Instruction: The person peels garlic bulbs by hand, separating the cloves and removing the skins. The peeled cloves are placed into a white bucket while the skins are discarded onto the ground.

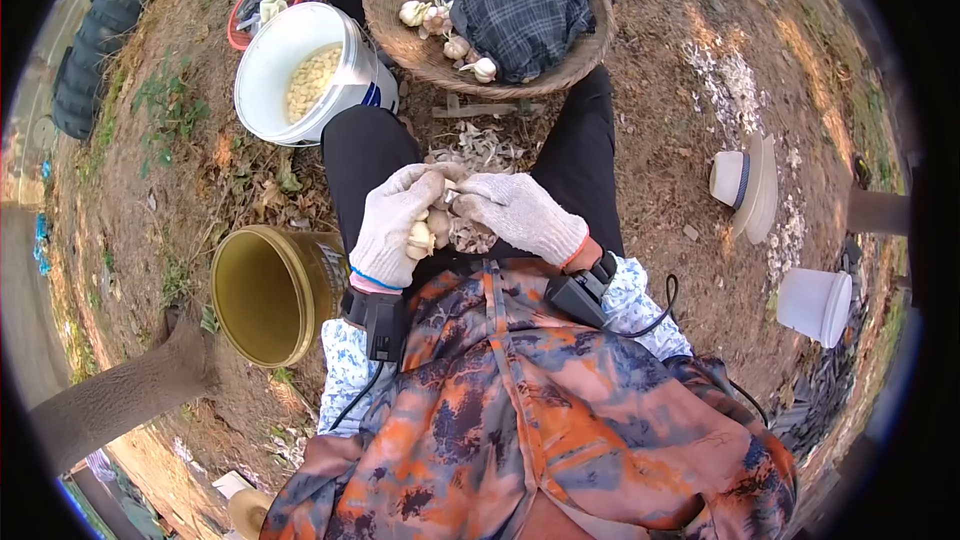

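My left hand point(392, 225), in a whitish knit glove, is closed around several pale garlic cloves point(421, 238). My right hand point(520, 212), gloved alike, meets it fingertip to fingertip above my lap. Its thumb and fingers pinch a small garlic piece point(451, 194), partly hidden by both gloves. Papery garlic skins point(472, 237) lie just below the fingers, and more skins point(478, 150) litter the ground between my knees. Ahead, a round woven basket point(400, 52) holds whole garlic bulbs point(436, 20) and a dark checked cloth point(520, 5).
A white bucket point(258, 120) with peeled cloves point(312, 83) stands ahead on the left, by a red-rimmed basin point(240, 38). An open yellowish bucket point(300, 330) lies at my left. On the right are a straw hat point(758, 190) and a white tub point(805, 305). A tree trunk point(120, 395) rises lower left.
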Demonstrator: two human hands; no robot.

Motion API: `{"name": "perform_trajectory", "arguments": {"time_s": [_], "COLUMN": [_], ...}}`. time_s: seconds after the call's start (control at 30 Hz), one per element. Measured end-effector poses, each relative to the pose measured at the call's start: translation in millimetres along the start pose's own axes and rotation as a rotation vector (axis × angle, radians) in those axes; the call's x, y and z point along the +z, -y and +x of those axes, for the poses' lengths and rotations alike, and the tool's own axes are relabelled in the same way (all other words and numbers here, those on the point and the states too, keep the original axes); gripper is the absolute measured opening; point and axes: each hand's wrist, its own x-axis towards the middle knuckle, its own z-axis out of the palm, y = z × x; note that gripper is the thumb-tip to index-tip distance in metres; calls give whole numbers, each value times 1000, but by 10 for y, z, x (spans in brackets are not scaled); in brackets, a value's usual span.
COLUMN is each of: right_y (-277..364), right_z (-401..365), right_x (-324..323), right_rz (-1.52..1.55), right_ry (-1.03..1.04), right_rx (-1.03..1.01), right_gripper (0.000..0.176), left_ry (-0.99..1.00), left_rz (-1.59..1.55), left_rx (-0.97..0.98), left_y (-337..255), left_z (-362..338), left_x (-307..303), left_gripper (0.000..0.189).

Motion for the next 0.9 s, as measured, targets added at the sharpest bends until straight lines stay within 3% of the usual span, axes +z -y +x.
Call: {"name": "perform_trajectory", "arguments": {"time_s": [0.1, 0.17, 0.2, 0.27, 0.4, 0.47, 0.6, 0.67, 0.9], "right_y": [115, 235, 215, 171, 157, -92, 8, 94, 123], "right_z": [10, 25, 37, 56, 97, 64, 34, 58, 65], "right_x": [-116, -265, -255, -225, -145, -8, -56, -40, 34], "right_rz": [115, 229, 231, 195, 232, -87, -302, -354, -442], "right_ry": [22, 201, 202, 239, 198, 0, 4, 13, 43], "right_rx": [-12, 204, 204, 520, 503, -80, 9, 169, 137], "right_gripper": [23, 27, 27, 27, 27, 29, 24, 29, 24], "left_ry": [-12, -44, -46, -96, -132, -148, -214, -226, -186], "left_rz": [-130, -169, -169, 2, 216, 302, 543, 956, 1148], "left_rx": [26, 22, 21, 24, -18, 63, 164, 617, 594], "left_y": [-27, -70, -86, -98, -99, -28, 53, 191, 88], "left_z": [2, -10, -20, -28, -11, 24, 72, 159, 129], "left_x": [-85, -107, -91, -27, 61, 40, 27, -49, -29], "left_gripper": [30, 30, 30, 27, 27, 27, 22, 22, 21]}}
